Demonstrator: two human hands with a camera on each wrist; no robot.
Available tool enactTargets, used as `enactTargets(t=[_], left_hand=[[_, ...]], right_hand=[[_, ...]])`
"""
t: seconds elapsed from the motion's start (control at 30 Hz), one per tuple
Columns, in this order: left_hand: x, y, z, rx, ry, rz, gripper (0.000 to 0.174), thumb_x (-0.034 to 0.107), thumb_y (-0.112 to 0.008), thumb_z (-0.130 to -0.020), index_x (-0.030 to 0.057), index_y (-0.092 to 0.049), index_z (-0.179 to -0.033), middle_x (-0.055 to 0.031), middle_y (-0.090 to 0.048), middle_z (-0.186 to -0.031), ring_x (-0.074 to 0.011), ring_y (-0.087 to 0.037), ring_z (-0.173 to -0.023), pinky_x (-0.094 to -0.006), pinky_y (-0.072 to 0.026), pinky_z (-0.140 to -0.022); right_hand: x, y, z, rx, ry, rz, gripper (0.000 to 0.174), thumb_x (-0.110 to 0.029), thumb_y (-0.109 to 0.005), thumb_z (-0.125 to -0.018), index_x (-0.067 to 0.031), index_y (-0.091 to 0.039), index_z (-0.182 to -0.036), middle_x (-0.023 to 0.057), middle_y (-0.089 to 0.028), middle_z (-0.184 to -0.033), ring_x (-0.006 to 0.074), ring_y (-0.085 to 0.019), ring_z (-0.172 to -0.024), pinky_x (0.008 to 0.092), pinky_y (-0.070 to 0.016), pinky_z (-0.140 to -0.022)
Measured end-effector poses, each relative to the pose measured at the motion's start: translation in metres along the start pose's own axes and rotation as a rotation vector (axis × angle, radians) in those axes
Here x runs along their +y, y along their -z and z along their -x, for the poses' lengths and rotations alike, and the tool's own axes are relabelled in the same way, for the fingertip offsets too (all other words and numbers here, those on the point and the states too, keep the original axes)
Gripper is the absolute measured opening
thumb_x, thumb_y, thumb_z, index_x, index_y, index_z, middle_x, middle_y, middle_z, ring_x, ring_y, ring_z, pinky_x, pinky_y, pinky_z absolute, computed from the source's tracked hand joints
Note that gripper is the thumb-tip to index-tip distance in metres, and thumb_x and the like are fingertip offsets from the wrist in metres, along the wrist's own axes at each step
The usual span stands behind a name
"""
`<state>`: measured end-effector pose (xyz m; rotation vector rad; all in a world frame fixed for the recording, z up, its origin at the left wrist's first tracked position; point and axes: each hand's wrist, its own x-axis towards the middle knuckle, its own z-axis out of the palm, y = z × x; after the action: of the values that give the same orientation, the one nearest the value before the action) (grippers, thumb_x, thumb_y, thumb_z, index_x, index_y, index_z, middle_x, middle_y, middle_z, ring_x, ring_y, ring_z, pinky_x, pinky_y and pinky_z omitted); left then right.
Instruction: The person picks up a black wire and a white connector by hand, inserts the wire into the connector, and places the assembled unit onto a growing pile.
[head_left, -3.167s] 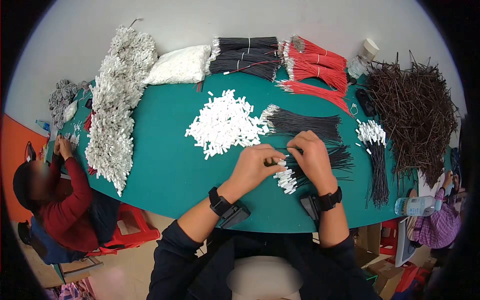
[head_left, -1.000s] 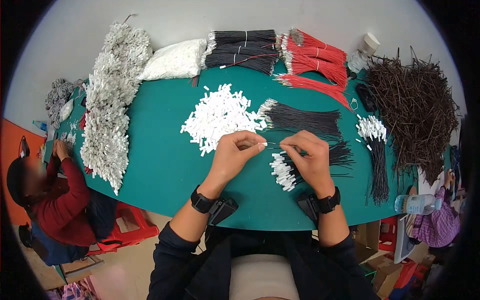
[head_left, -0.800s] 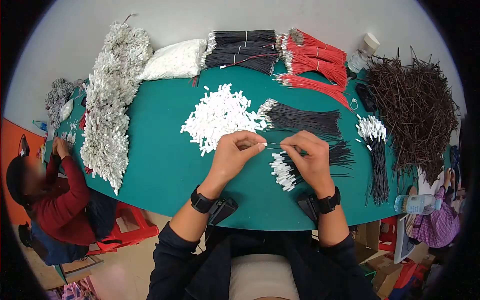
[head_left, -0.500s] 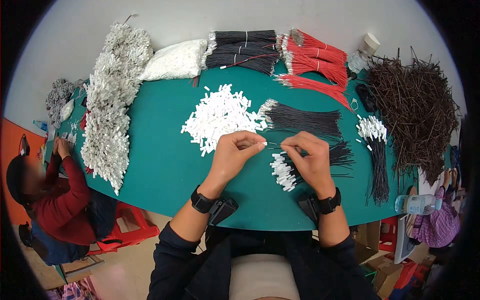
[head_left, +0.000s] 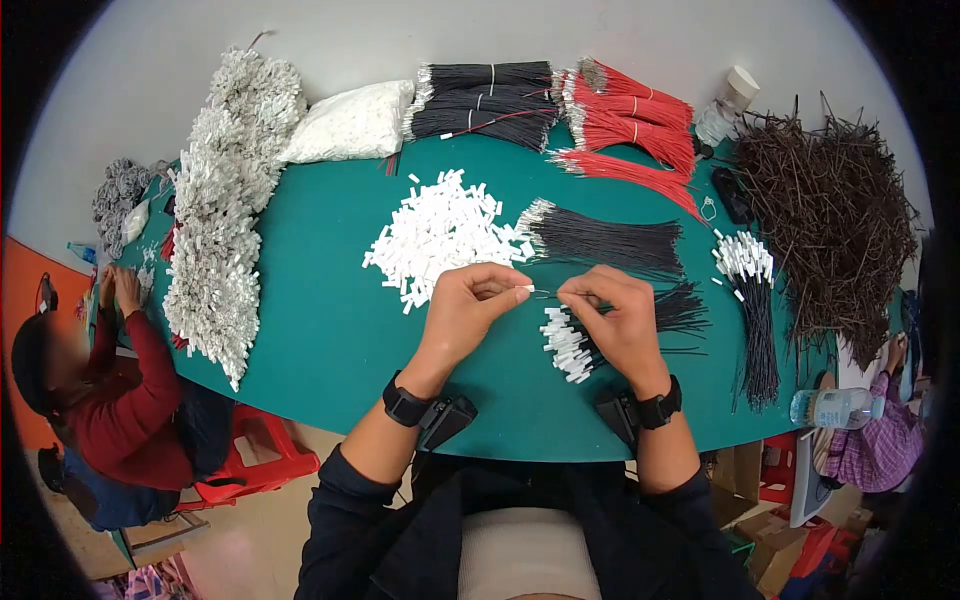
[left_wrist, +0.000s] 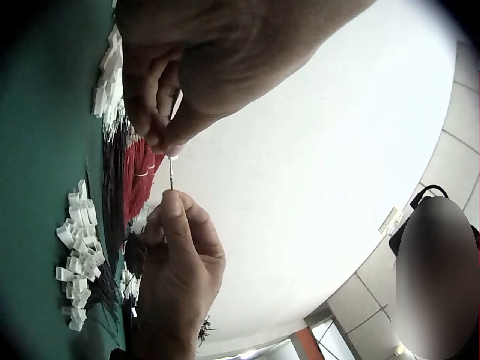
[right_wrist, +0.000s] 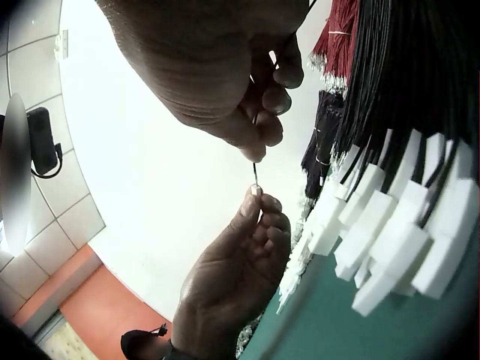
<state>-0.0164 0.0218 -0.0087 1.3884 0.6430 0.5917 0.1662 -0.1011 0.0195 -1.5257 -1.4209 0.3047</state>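
My left hand point(head_left: 468, 312) pinches a small white connector point(head_left: 527, 288) between thumb and finger. Facing it, my right hand point(head_left: 622, 318) pinches a thin black wire whose bare end points at the connector. In the left wrist view the wire point(left_wrist: 171, 174) spans the short gap between the fingertips of both hands; whether its tip is inside the connector I cannot tell. Below the hands lie black wires with white connectors point(head_left: 566, 345) on their ends, seen close in the right wrist view as white housings point(right_wrist: 386, 225). Loose white connectors point(head_left: 445, 238) form a pile beyond my left hand.
Black wires point(head_left: 605, 243) lie behind my right hand, red bundles point(head_left: 635, 130) further back. A tall white heap point(head_left: 215, 240) and a white bag point(head_left: 350, 125) stand left. At right are a brown wire pile point(head_left: 825, 230), connector-tipped wires point(head_left: 757, 330) and a bottle point(head_left: 832, 409). Another person point(head_left: 130, 410) sits left.
Since the earliest frame, my left hand has moved left, away from the connector-tipped wires, and shows a white connector. Lately my right hand has shifted only slightly.
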Motion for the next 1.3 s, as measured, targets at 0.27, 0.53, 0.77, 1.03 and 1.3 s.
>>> enactTargets(t=[0.27, 0.53, 0.77, 1.03, 1.3], left_hand=[[-0.0021, 0.0002, -0.0003, 0.008, -0.004, -0.031, 0.015, 0.002, -0.078, -0.092, -0.0018, -0.076, -0.106, -0.0062, -0.077, -0.095, -0.0080, -0.070, -0.084, -0.0216, -0.0543, -0.077], [-0.0007, -0.0026, 0.0009, -0.014, -0.013, -0.017, 0.015, 0.002, -0.079, -0.090, -0.0015, -0.077, -0.105, -0.0062, -0.078, -0.096, -0.0081, -0.070, -0.084, -0.0220, -0.0549, -0.077], [0.0019, -0.0047, 0.0023, 0.002, 0.016, 0.002, 0.014, 0.003, -0.080, -0.089, -0.0001, -0.079, -0.102, -0.0058, -0.078, -0.091, -0.0081, -0.070, -0.082, -0.0235, -0.0545, -0.078], [0.0008, -0.0054, 0.0023, 0.016, -0.015, -0.066, 0.014, 0.003, -0.080, -0.089, 0.0002, -0.079, -0.103, -0.0049, -0.077, -0.089, -0.0069, -0.068, -0.079, -0.0223, -0.0535, -0.074], [-0.0017, -0.0051, 0.0021, 0.020, -0.020, -0.062, 0.013, 0.002, -0.079, -0.090, -0.0004, -0.078, -0.103, -0.0043, -0.077, -0.087, -0.0057, -0.067, -0.077, -0.0208, -0.0520, -0.070]], right_hand=[[0.0011, -0.0010, 0.0004, 0.003, 0.012, -0.002, 0.007, 0.001, -0.079, -0.083, 0.0003, -0.074, -0.088, 0.0083, -0.066, -0.074, 0.0176, -0.057, -0.059, 0.0315, -0.0443, -0.056], [0.0013, -0.0027, 0.0004, -0.006, 0.007, -0.026, 0.007, 0.000, -0.079, -0.083, 0.0004, -0.074, -0.088, 0.0083, -0.067, -0.074, 0.0171, -0.057, -0.059, 0.0311, -0.0446, -0.055], [0.0029, -0.0041, 0.0007, -0.003, 0.002, -0.050, 0.007, 0.000, -0.078, -0.083, 0.0007, -0.074, -0.089, 0.0085, -0.068, -0.076, 0.0178, -0.059, -0.062, 0.0315, -0.0464, -0.058], [0.0039, -0.0045, 0.0001, -0.021, -0.013, -0.060, 0.007, -0.001, -0.079, -0.083, 0.0007, -0.074, -0.089, 0.0089, -0.069, -0.076, 0.0194, -0.060, -0.063, 0.0321, -0.0469, -0.060], [0.0032, -0.0054, 0.0002, -0.024, -0.003, -0.054, 0.007, -0.002, -0.078, -0.084, -0.0011, -0.074, -0.089, 0.0084, -0.068, -0.076, 0.0198, -0.060, -0.064, 0.0329, -0.0459, -0.061]])
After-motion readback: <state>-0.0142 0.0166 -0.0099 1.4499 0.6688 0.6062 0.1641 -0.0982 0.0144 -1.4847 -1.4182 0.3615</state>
